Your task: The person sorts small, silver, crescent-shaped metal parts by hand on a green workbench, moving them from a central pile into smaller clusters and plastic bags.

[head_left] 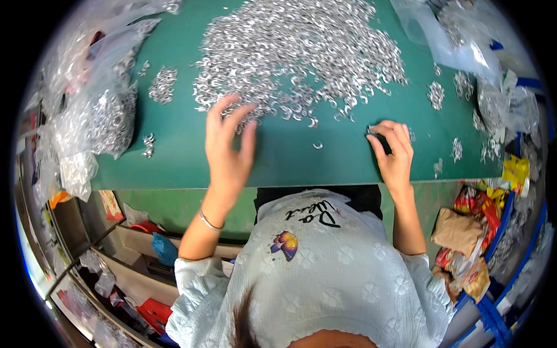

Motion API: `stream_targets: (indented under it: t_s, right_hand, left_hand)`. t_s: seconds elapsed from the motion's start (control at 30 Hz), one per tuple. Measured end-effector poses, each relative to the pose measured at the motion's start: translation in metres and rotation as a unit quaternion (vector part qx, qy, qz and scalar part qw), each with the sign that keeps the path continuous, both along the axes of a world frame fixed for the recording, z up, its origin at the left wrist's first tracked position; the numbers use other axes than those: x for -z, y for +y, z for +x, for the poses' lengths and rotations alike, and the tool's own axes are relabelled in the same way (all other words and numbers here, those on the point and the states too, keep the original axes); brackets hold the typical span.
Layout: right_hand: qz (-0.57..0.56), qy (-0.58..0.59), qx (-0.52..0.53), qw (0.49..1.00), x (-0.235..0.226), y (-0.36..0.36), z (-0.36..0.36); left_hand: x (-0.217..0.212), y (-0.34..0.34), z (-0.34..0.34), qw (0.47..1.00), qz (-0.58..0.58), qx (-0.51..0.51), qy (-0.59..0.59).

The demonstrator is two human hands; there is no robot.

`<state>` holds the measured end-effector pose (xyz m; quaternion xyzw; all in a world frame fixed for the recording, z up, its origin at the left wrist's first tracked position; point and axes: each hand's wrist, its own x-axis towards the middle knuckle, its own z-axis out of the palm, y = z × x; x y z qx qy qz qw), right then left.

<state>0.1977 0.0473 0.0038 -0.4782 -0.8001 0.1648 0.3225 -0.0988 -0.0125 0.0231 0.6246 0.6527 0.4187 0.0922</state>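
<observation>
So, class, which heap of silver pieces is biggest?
The large heap at the far middle of the green table, beside the left hand; it spreads far wider than the small clusters.

My L hand (pixel 229 136), fingers spread, is at the lower-L edge of the pile (pixel 301 49) of silver crescents. My R hand (pixel 394 145), nr the table's (pixel 325 168) R side, pinches a silver bit (pixel 370 129), a bit blurry. 1 loose pc (pixel 317 145) lies btwn hands. Clear bag (pixel 110 124) far L.

Wearer's in a pale blue top (pixel 348 278) with raised flower motifs, gathered sleeves (pixel 194 304), dark lettering (pixel 316 214) and purple-yellow butterfly print (pixel 285 246), silver bangle (pixel 209 223) on left forearm (pixel 198 240), black bottoms (pixel 372 200) by the tabletop's (pixel 313 171) near edge.
</observation>
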Motion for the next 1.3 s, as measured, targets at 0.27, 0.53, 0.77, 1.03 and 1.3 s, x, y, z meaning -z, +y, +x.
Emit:
stream_targets:
  t_s: [0.27,0.53,0.77,1.03,1.3]
  right_hand:
    - [-0.126,0.028,0.002,0.992,-0.02,-0.038,0.051]
    - [-0.274,0.101,-0.037,0.956,-0.027,-0.065,0.058]
    - [-0.004,0.02,0.035,0.999,0.002,-0.011,-0.004]
    - [-0.067,0.033,-0.124,0.99,0.012,-0.026,-0.028]
    - [-0.109,0.106,-0.068,0.986,0.0,-0.006,-0.026]
  left_hand:
    - [0.019,-0.014,0.083,0.986,-0.105,0.127,0.018]
    - [0.029,-0.009,0.093,0.985,-0.133,0.104,0.035]
    - [0.027,-0.016,0.092,0.991,-0.124,0.046,0.015]
    - [0.034,-0.016,0.087,0.992,-0.117,0.044,-0.003]
    - [0.022,-0.022,0.081,0.989,-0.132,0.063,-0.006]
